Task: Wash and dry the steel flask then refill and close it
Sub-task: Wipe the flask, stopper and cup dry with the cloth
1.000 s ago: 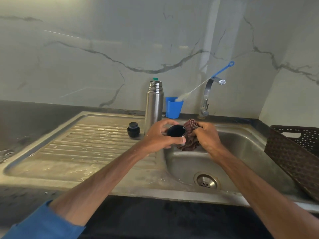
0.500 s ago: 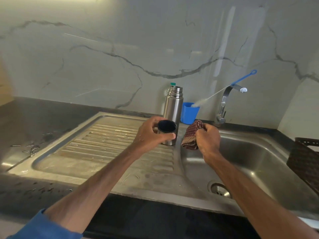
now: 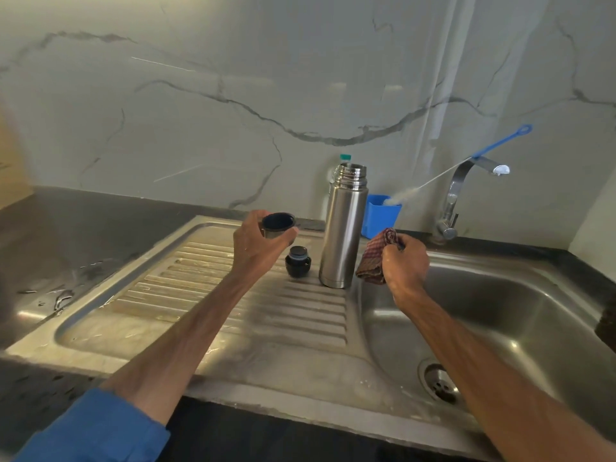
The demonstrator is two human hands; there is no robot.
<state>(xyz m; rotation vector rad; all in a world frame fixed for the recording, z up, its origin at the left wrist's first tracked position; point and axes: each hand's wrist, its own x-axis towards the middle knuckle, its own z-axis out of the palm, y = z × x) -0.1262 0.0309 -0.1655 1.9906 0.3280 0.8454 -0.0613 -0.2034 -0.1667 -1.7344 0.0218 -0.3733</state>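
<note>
Our left hand [image 3: 256,243] grips the flask's small cup lid [image 3: 278,225] by its side, mouth up and dark inside, held above the ribbed drainboard [image 3: 200,295]. Our right hand [image 3: 405,265] is clenched around a bunched checked cloth [image 3: 375,258], held over the near left edge of the sink basin [image 3: 500,311]. Between our two hands the steel flask [image 3: 343,228] stands upright on the drainboard, its threaded mouth uncapped. Just left of its base sits the black stopper [image 3: 297,261], apart from the flask and below the cup lid. Behind the flask we make out a green bottle cap [image 3: 345,157] against the marble wall. A blue tub [image 3: 380,216] stands beside the flask at the wall, and a blue-handled bottle brush [image 3: 500,145] leans out of it across the tap [image 3: 456,195]. The dark desk [image 3: 66,235] to the left carries some water drops.
</note>
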